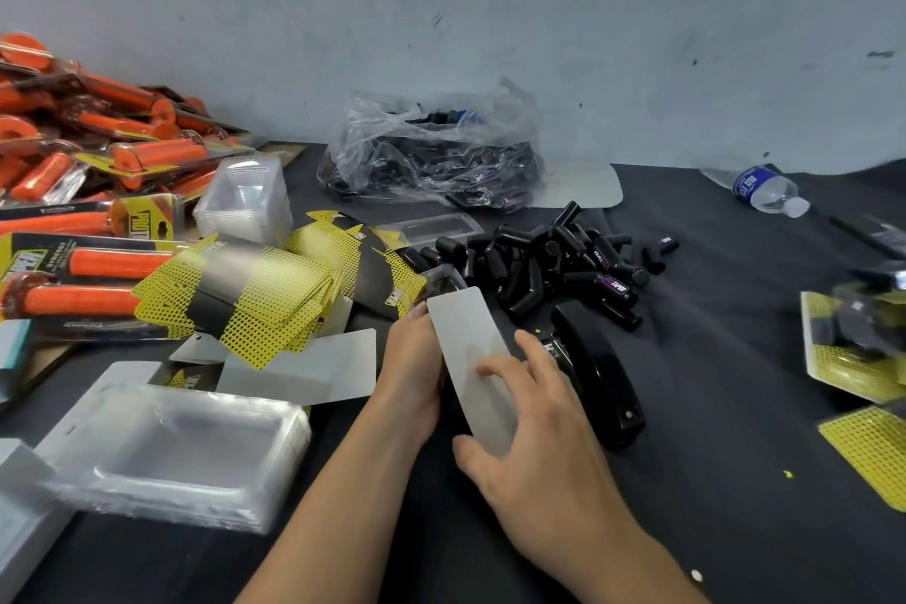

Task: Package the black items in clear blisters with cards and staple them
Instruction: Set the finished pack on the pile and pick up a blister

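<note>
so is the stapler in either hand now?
No, the stapler lies on the table while the left hand and right hand hold the card.

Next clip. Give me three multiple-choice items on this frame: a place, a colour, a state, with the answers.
1. Where is the stapler? A) right of the white card B) on the floor C) in a drawer
2. What colour are the packaged grips at far left? A) blue B) orange C) white
3. How is the water bottle? A) upright B) lying on its side C) held
Answers: 1 A, it lies beside the right hand, which grips that card with the left hand; 2 B, plainly orange; 3 B, it lies flat, cap sideways.
</note>
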The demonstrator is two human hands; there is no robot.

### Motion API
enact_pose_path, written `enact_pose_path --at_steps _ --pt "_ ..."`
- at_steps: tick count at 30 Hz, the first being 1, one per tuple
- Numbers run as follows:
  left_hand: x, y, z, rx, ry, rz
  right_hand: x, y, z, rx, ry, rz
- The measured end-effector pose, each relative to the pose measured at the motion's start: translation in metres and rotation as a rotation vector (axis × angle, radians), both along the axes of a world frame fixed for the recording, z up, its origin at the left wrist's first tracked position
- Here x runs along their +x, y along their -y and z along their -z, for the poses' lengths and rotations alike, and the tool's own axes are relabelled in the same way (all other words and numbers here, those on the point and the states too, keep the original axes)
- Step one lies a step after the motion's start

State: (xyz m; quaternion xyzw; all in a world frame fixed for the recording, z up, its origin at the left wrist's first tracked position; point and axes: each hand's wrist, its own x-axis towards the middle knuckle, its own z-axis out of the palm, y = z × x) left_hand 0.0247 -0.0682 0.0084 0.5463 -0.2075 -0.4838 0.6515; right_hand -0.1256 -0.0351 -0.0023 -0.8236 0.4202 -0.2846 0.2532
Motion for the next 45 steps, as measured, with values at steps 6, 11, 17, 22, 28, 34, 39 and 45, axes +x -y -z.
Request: enact_pose_path --at_steps 6,11,17,22,28,34,39,45 --pt "-0.001 0.001 0.003 -0.017 -0.002 0.019 -0.001 0.004 0.002 -0.022 0.019 0.052" --pt "0.001 0.001 0.001 -0.037 -0.048 -0.015 -0.010 0.008 -0.004 -0.006 0.023 -0.004" --pt "0.004 0.004 0.000 -0.101 -0.308 -0.023 -0.017 0.001 -0.026 0.053 0.148 -0.075" --pt "0.010 0.009 0.004 -0.164 -0.546 -0.012 -0.020 -0.001 -0.029 0.125 0.085 -0.147" --pt "0.007 0.009 0.005 -0.177 -0.507 -0.052 -0.023 0.010 -0.022 0.099 -0.015 -0.007" --pt "0.005 0.004 0.002 -0.148 -0.365 -0.017 -0.020 0.005 -0.020 0.218 -0.025 0.060" --pt "0.003 0.003 0.002 -0.157 -0.338 -0.004 -0.016 0.007 -0.021 0.224 -0.152 0.010" --pt "0.003 0.005 0.009 -0.115 -0.089 0.025 -0.023 0.020 -0.022 0.490 0.119 0.069"
